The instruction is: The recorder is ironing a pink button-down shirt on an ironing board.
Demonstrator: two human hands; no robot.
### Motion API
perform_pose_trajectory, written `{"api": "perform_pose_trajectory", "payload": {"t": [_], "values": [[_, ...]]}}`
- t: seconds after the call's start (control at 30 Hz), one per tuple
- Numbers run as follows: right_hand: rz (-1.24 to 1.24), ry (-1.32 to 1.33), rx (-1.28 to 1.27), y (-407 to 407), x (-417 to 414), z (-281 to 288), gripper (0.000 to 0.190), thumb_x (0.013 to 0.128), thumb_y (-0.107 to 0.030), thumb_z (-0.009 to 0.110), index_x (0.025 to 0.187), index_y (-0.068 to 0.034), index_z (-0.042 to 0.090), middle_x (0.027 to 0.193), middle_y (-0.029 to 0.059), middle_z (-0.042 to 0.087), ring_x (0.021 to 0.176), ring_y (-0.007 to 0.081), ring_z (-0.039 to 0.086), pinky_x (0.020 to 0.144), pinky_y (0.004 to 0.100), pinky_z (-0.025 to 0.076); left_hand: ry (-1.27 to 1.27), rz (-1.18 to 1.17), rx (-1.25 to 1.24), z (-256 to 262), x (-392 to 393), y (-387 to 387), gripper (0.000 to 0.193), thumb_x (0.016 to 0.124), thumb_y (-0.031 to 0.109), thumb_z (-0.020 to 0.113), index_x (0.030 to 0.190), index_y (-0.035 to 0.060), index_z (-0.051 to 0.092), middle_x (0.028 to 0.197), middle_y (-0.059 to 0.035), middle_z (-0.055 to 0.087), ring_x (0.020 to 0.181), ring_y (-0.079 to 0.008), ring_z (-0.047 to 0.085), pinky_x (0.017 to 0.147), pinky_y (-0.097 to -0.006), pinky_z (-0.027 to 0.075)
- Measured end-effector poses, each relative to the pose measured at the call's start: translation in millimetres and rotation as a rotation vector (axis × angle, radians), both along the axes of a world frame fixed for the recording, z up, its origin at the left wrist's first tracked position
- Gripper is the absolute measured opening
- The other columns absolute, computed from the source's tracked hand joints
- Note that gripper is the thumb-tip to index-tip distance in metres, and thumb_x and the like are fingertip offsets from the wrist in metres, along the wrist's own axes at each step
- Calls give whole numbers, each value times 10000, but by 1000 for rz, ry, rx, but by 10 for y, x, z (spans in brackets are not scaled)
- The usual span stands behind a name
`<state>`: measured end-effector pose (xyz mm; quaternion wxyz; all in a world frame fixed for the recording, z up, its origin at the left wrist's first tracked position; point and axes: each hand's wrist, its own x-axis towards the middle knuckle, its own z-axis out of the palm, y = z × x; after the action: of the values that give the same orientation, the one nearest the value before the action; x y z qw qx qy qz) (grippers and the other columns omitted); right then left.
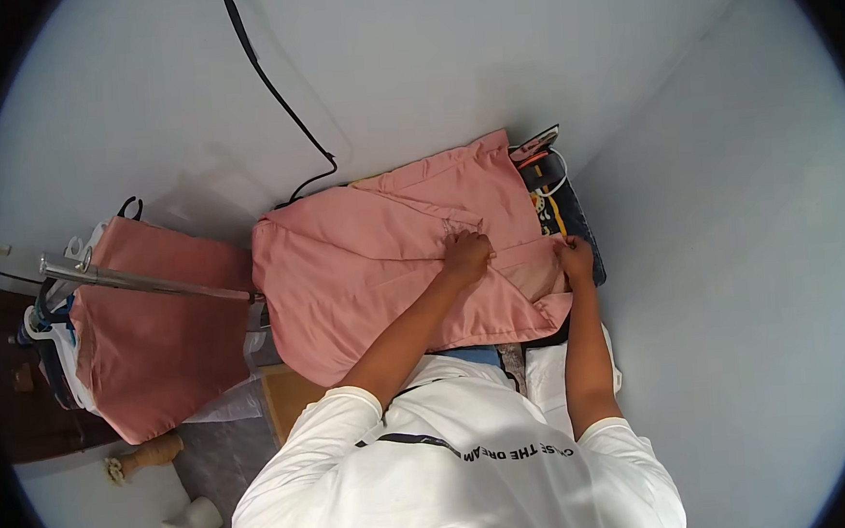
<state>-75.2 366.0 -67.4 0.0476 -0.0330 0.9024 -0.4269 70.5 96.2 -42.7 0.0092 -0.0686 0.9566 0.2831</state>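
Note:
A large piece of pink satin fabric (365,267) lies spread and partly folded in front of me, with a small lace-like patch near its middle. My left hand (468,257) rests on the fabric beside that patch, its fingers curled on a fold. At the fabric's right edge, my right hand (577,258) pinches the cloth near a turned-back corner. Between the hands, a paler underside shows. The surface under the fabric is mostly hidden.
Left of the fabric, a metal rail (155,284) holds hangers and a hanging pink cloth (172,330). A black cable (274,84) runs down the wall. A patterned dark cloth (576,218) and a white cable (561,176) lie at the right. White walls stand close behind and right.

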Motion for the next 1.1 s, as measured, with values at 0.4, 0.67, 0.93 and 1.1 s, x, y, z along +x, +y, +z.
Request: {"api": "perform_pose_trajectory", "payload": {"t": [0.4,0.67,0.93,1.1], "values": [[-89,-91,-57,-46,6,-18,194,882,-159,816,973,11,805,831,87,768,772,171,683,742,343,538,324,19,57,105,123,-8,98,991,176,662,1053,101,669,1075,-121,691,1158,-344,619,988,-513,385],[-9,-134,78,-179,-58,213,299,885,-265,859,975,11,786,856,133,773,801,225,718,763,377,538,480,-44,145,244,148,-33,130,968,150,664,1067,81,615,1050,-125,654,1087,-336,598,984,-500,380],[41,-106,-350,-229,-315,39,205,1004,-161,806,1103,17,788,956,27,762,841,114,648,802,281,524,394,-31,-81,255,26,83,302,956,166,693,1230,86,599,1080,-132,717,1073,-341,647,1000,-503,412],[-19,-179,-206,-402,-278,86,207,975,-139,808,1068,45,783,918,77,776,834,160,667,791,344,540,243,-172,-272,245,-36,2,285,981,197,640,1249,113,687,1112,-134,780,1188,-318,711,1125,-498,441]]}}
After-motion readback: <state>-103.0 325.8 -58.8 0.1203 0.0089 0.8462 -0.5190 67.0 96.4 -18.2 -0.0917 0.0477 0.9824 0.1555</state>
